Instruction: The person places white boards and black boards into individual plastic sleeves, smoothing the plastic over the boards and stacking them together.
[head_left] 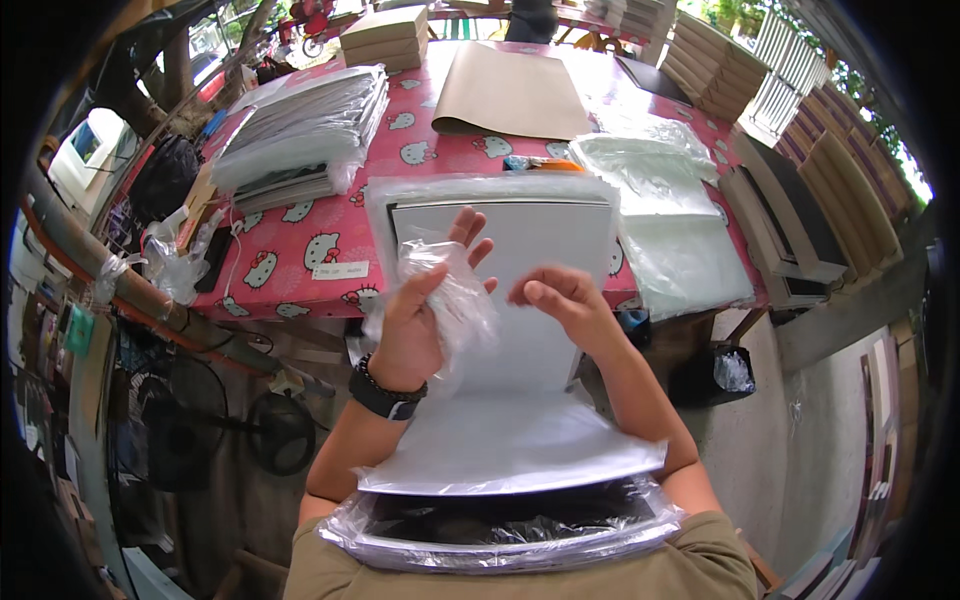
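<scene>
My left hand [412,332] is raised over the table's front edge, holding a crumpled wad of clear plastic film [462,305] between thumb and fingers, some fingertips stretched upward. To its right, my right hand [566,300] is curled with thumb and fingers together; whether anything is between them is hidden. Beneath both hands lies a large white board [530,345] with a dark edge at its far side, on top of clear plastic [500,188]. Nearer my body, a white sheet [510,445] rests above a plastic-wrapped stack [500,552] with a dark surface, against my chest.
A pink patterned cloth [290,285] covers the table. It bears a plastic-wrapped stack [300,140] at left, brown sheet [510,90] at back, and clear plastic sleeves [680,245] at right. Boards [790,205] stand beyond the right edge; a fan [280,432] stands lower left.
</scene>
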Demonstrator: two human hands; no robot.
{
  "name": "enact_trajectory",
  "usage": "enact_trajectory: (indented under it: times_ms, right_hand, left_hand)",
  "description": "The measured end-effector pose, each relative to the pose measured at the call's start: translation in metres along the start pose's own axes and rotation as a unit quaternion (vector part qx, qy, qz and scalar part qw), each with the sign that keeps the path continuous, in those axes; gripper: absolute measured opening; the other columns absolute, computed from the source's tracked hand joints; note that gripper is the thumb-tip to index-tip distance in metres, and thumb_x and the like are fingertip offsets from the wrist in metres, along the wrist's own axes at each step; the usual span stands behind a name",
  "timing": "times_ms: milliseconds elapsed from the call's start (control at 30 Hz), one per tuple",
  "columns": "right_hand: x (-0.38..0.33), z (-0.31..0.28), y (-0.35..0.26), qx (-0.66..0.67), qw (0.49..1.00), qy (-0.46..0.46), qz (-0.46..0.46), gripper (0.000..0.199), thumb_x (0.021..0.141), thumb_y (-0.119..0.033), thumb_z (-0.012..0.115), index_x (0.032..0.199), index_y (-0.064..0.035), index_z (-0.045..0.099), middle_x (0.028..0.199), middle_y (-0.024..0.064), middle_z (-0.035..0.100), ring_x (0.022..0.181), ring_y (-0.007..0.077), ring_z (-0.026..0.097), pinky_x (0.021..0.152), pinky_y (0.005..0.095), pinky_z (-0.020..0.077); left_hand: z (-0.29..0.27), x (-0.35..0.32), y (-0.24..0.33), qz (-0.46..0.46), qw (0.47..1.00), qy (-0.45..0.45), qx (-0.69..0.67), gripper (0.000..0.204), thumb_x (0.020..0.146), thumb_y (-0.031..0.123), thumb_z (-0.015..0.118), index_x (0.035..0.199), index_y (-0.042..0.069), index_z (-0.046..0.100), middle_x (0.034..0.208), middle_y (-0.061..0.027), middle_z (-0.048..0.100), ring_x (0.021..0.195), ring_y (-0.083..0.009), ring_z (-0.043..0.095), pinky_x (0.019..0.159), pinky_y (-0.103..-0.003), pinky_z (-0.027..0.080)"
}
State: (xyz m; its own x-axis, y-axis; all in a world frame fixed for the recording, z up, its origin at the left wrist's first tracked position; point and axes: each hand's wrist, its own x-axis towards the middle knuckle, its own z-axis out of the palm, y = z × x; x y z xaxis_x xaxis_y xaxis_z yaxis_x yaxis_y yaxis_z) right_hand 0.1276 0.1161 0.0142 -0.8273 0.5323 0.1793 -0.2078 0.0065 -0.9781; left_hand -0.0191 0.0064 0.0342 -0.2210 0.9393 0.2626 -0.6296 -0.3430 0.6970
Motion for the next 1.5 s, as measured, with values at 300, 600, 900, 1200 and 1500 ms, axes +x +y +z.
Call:
enact_trajectory:
  times_ms: [300,600,900,1200,1500]
  right_hand:
    - [-0.004,0.027,-0.007,-0.088,0.988,0.118,-0.055,0.010,0.078,-0.008,0.061,0.081,-0.0007,0.056,0.072,-0.0004,0.055,0.068,0.0064,0.049,0.065,0.0203,0.0413]
    - [-0.018,0.037,-0.001,-0.144,0.981,0.121,-0.041,0.018,0.085,-0.016,0.052,0.076,-0.0008,0.054,0.060,-0.0022,0.048,0.056,0.0044,0.042,0.051,0.0188,0.0357]
    - [-0.018,0.040,-0.004,-0.239,0.944,0.198,-0.114,0.019,0.086,-0.014,0.051,0.073,0.0001,0.052,0.048,0.0024,0.041,0.042,0.0075,0.037,0.040,0.0234,0.0328]
    - [-0.012,0.013,0.011,-0.144,0.964,0.210,-0.071,0.024,0.089,-0.021,0.046,0.074,-0.0029,0.051,0.057,-0.0026,0.043,0.057,0.0044,0.040,0.051,0.0186,0.0320]
    - [-0.019,0.006,0.003,-0.109,0.987,-0.070,-0.097,0.015,0.083,-0.014,0.055,0.084,0.0005,0.055,0.078,0.0025,0.053,0.070,0.0082,0.048,0.063,0.0219,0.0401]
  left_hand:
    - [-0.007,-0.013,-0.013,-0.046,0.953,0.128,0.270,0.026,0.081,0.022,0.059,0.096,0.001,0.058,0.086,-0.0002,0.058,0.077,-0.0055,0.050,0.069,-0.020,0.039]
    - [-0.003,-0.017,-0.026,-0.062,0.976,0.124,0.166,0.027,0.080,0.029,0.060,0.088,0.003,0.058,0.079,0.0016,0.057,0.071,-0.0049,0.050,0.064,-0.021,0.040]
    - [-0.016,-0.022,-0.022,-0.084,0.993,0.058,0.067,0.025,0.084,0.022,0.053,0.097,0.002,0.053,0.090,-0.0046,0.058,0.078,-0.0109,0.056,0.070,-0.022,0.044]
    - [-0.009,-0.017,-0.014,-0.171,0.970,0.156,-0.078,0.035,0.085,0.039,0.046,0.083,0.005,0.052,0.075,-0.0072,0.057,0.075,-0.0144,0.057,0.074,-0.030,0.046]
    - [-0.013,-0.018,-0.008,-0.074,0.996,0.035,-0.027,0.039,0.086,0.046,0.041,0.067,0.012,0.038,0.054,0.0006,0.038,0.052,-0.0122,0.044,0.081,-0.032,0.040]
